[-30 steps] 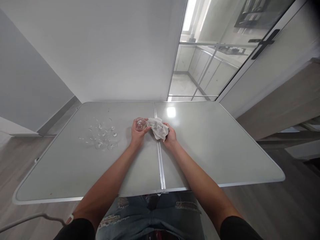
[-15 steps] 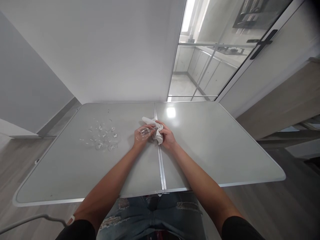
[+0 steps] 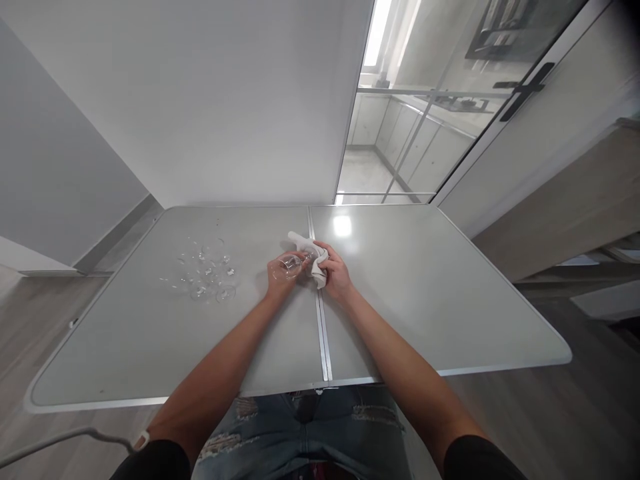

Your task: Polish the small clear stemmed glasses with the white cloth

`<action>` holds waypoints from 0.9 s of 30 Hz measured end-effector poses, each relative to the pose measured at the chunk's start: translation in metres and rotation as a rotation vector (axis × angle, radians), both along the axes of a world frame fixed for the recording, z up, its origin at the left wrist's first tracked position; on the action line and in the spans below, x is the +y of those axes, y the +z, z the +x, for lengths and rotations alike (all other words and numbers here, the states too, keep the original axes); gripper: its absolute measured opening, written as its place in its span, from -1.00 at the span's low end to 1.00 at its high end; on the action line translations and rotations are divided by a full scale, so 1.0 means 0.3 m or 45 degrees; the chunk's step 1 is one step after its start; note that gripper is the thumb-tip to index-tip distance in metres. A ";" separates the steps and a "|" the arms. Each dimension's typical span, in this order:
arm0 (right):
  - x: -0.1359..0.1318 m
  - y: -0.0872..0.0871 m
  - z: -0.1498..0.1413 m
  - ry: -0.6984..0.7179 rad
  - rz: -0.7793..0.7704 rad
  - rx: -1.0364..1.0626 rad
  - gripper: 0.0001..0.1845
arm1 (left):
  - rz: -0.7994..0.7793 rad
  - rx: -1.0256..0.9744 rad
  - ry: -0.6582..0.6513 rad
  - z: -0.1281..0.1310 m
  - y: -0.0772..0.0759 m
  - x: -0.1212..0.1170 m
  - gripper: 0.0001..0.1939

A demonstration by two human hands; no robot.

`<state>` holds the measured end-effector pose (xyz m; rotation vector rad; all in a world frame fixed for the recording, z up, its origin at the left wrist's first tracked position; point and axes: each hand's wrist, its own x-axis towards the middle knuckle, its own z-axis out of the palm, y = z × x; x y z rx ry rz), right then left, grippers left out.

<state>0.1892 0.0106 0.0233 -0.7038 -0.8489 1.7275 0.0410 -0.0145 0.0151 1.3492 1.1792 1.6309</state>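
Observation:
My left hand (image 3: 281, 273) is closed around a clear stemmed glass (image 3: 291, 265), which lies sideways with its bowl toward the left. A white cloth (image 3: 318, 268) is wrapped about the glass's right end, over the seam of the table. Gripping that cloth from the right is my right hand (image 3: 337, 273), its fingers curled; the part of the glass inside the cloth is mostly hidden. To the left, several clear glasses (image 3: 207, 272) stand grouped on the table, their outlines hard to separate.
The pale folding table (image 3: 430, 300) has a metal seam (image 3: 321, 333) down its middle. Behind it rises a white wall (image 3: 240, 120), with a glass-paned door (image 3: 400, 133) to the right. A grey cable (image 3: 65, 437) runs in at lower left.
The loose end of the cloth has shifted slightly right and up. Both hands stay nearly in place, and the glass has turned a little.

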 end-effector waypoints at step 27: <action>-0.011 0.006 -0.005 0.068 -0.026 0.023 -0.34 | 0.006 -0.082 0.104 -0.010 0.002 0.016 -0.74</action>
